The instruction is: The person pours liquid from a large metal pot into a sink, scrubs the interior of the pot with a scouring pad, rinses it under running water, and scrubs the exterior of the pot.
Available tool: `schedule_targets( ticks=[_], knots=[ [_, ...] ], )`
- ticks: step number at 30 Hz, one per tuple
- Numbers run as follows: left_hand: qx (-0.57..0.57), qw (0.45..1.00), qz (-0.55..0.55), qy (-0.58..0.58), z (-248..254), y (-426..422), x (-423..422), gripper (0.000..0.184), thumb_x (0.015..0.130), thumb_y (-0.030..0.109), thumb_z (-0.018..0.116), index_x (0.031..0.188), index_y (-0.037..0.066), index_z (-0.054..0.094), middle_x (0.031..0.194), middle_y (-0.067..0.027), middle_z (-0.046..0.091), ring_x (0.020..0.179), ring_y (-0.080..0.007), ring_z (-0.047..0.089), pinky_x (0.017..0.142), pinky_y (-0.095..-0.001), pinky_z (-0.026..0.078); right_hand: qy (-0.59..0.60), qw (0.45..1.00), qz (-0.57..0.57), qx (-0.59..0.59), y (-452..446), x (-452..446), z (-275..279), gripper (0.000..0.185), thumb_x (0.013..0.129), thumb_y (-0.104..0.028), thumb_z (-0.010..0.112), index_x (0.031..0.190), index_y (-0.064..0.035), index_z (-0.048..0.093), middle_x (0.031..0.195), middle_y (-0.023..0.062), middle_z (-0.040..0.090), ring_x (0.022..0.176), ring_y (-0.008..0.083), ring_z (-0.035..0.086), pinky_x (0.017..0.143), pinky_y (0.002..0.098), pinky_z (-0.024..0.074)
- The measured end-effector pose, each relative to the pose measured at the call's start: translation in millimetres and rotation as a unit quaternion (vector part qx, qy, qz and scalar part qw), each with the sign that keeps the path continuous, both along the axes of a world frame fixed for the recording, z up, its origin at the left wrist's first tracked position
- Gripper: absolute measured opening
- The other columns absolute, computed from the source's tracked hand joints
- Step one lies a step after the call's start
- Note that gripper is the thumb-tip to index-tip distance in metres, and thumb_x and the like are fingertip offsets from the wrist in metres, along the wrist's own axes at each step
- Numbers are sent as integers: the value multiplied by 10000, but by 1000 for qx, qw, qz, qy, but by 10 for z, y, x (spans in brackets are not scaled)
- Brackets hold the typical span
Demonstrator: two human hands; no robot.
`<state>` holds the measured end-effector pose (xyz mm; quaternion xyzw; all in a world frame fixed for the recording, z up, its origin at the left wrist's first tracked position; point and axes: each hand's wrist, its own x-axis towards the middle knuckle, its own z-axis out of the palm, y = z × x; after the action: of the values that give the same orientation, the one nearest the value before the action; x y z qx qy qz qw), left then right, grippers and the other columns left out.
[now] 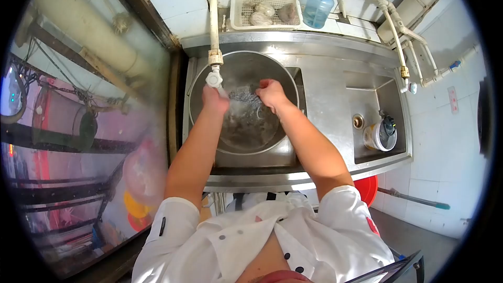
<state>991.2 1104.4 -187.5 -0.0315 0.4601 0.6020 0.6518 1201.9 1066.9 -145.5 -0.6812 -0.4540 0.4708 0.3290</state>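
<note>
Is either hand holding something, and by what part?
Cannot be told: the tap partly hides the left hand, and the right hand, curled over the pot, shows no clear hold.

1. White jacket (230, 251) across the bottom of the frame, open at the collar, with round dark buttons (286, 256).
2. Left sleeve (175, 220), lower left: short, narrow black tab (162, 226).
3. Right sleeve (340, 212), lower right: short, red patch (372, 225).
4. Left hand (215, 99) and right hand (271, 94) bare, upper centre.
</note>
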Motion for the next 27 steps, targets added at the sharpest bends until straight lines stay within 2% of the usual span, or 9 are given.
schedule_targets(
  ticks=[3,7,8,11,15,17,18,25,27],
  knots=[
    [43,992,43,-108,198,109,134,229,955,326,437,958,178,611,916,34,560,848,-172,559,694,-372,481,25,993,1,111,-80,399,247,362,825,-55,690,1176,22,644,1065,134,697,963,233,665,862,324,517],
    [24,983,107,-147,410,138,127,281,936,326,382,988,162,603,949,15,564,824,-188,564,659,-379,483,-26,978,-47,201,-390,1043,642,310,891,-34,661,1200,-15,643,996,24,655,874,118,594,810,271,504],
    [85,966,129,-207,-107,304,-84,379,936,424,414,1100,129,586,978,-38,505,913,-226,532,837,-399,475,-13,975,-65,210,-449,1248,640,309,897,-38,657,1204,-15,644,998,25,660,871,115,595,805,268,504],
    [53,982,110,-145,307,122,26,360,939,431,414,1058,151,605,928,7,493,877,-174,526,745,-358,451,-22,957,-129,257,-704,1830,581,313,898,-22,635,1211,-12,647,1028,34,676,856,108,597,787,257,502],
    [44,985,108,-129,476,82,75,375,947,358,372,1127,146,624,1048,-22,598,972,-233,583,837,-406,509,-159,942,-200,218,-1054,2433,345,295,871,-15,620,1163,7,660,989,49,697,826,107,609,779,263,502],
    [7,989,120,-81,492,57,100,418,955,388,373,1193,151,622,1101,-27,595,1032,-237,572,915,-462,495,-202,935,-199,212,-1191,2600,132,283,866,-30,623,1145,4,664,941,68,697,812,126,618,784,276,507],
    [3,992,113,-49,371,99,70,427,956,397,388,1202,131,614,1130,-49,583,1063,-243,560,940,-509,475,-203,941,-187,197,-1216,2730,-97,301,854,-18,605,1148,18,652,1021,154,723,939,238,695,888,340,524],
    [44,994,93,-47,68,241,-105,340,932,411,451,1021,119,600,963,-39,534,903,-223,533,814,-447,504,-286,941,-85,159,-1275,2775,-646,315,891,-159,659,1183,-40,652,1074,193,689,955,360,660,895,420,519],
    [56,992,90,-63,56,260,-99,299,921,407,465,944,140,597,875,-22,512,814,-201,516,716,-412,500,-493,821,-104,269,-1290,2475,-465,375,903,-279,674,1182,-29,651,1135,223,664,1024,390,631,937,457,489]
  ],
)
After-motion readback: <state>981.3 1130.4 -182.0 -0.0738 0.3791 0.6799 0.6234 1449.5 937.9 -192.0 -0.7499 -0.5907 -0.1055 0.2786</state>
